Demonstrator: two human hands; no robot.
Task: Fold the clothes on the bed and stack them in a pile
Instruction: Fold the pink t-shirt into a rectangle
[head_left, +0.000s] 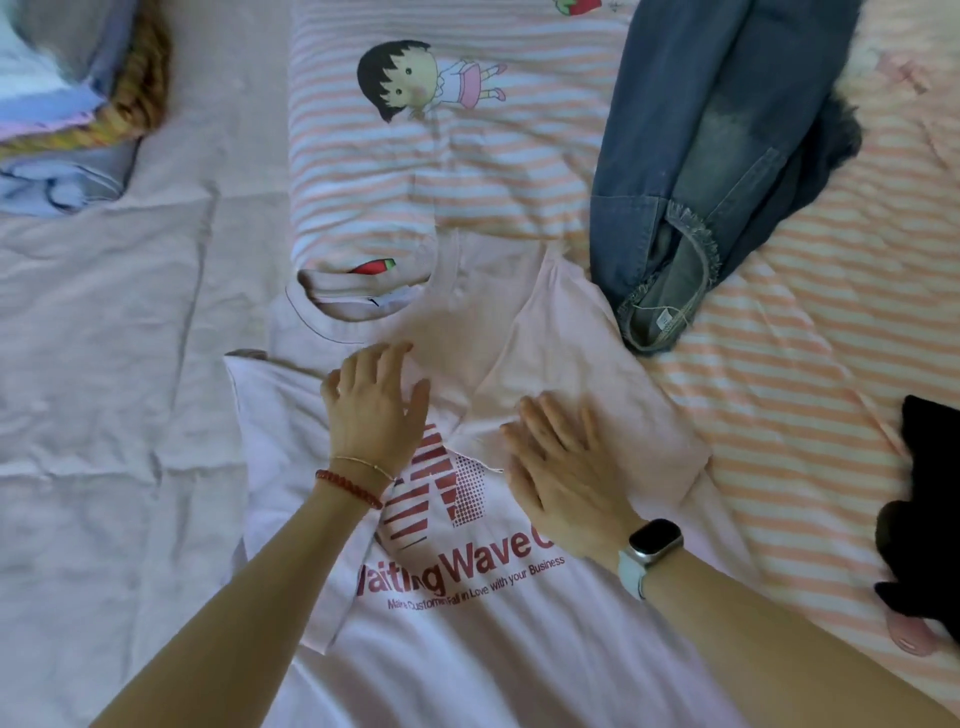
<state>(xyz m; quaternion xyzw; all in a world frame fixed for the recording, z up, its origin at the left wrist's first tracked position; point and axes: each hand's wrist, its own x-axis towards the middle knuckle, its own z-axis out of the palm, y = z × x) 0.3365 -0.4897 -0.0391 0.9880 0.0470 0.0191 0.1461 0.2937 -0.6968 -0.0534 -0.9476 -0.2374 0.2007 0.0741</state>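
Two hands flat on one shirt, and the whole view is bed: a wrinkled pale pink sheet (104, 389) covers the left side, while a quilt (779, 322) in orange and white stripes with a cartoon girl print (415, 83) runs across the top and right. The pale pink T-shirt (467, 649) lies front up in the middle, soft thin cotton, collar pointing away from the camera, red lettering and a striped logo on the chest. The left hand (371, 415) presses palm down just under the collar, fingers spread and released, gripping nothing; a red bead bracelet (348, 488) and a thin chain circle that wrist. The right hand (561, 483) also lies open and flat, resting on the right sleeve (587, 364), which is folded inward over the chest, its edge a clean diagonal. A watch (652, 545) with a pale strap sits on that wrist. Beyond the shirt's right shoulder a pair of blue denim jeans (717, 145) lies loosely folded, frayed hem touching the sleeve. At the top left corner a stack of folded clothes (78, 104) in lilac, mustard and grey sits well apart. A black garment (924, 509) bunches at the right edge. The left sleeve still lies spread on the sheet, with open bed beside it
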